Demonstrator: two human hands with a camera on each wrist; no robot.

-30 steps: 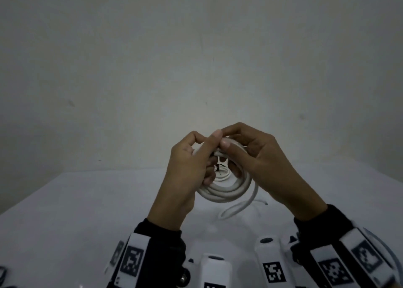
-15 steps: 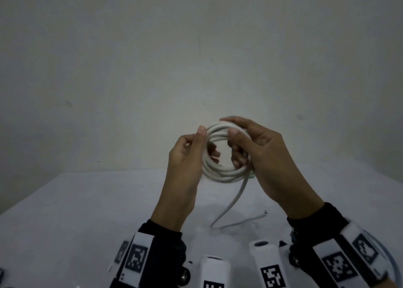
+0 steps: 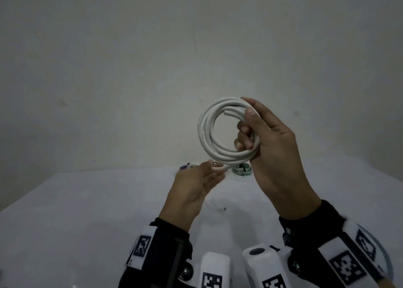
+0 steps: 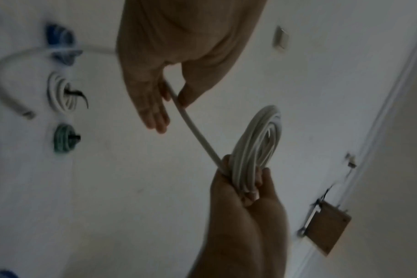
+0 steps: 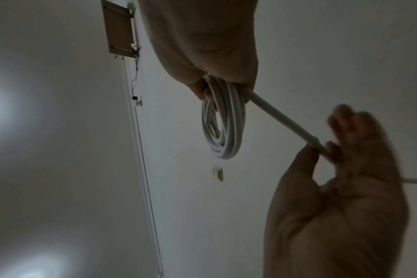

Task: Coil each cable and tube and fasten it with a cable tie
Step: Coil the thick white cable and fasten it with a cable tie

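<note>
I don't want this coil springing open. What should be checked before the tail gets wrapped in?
1. Right hand grips the white coil with fingers curled through it: ok.
2. Left hand pinches the loose tail: ok.
3. Tail runs straight between the hands, no kink: ok.
4. Loops lie together, none slipping out: ok.
5. Cable tie ready within reach: cannot tell.
6. Tied coils, such as the green coil, lie on the table clear of the hands: ok.

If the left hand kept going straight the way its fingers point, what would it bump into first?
Probably the small green coil on the table. The left hand points forward and to the right, toward it, pinching the white cable's loose end. Depth is hard to judge.
</note>
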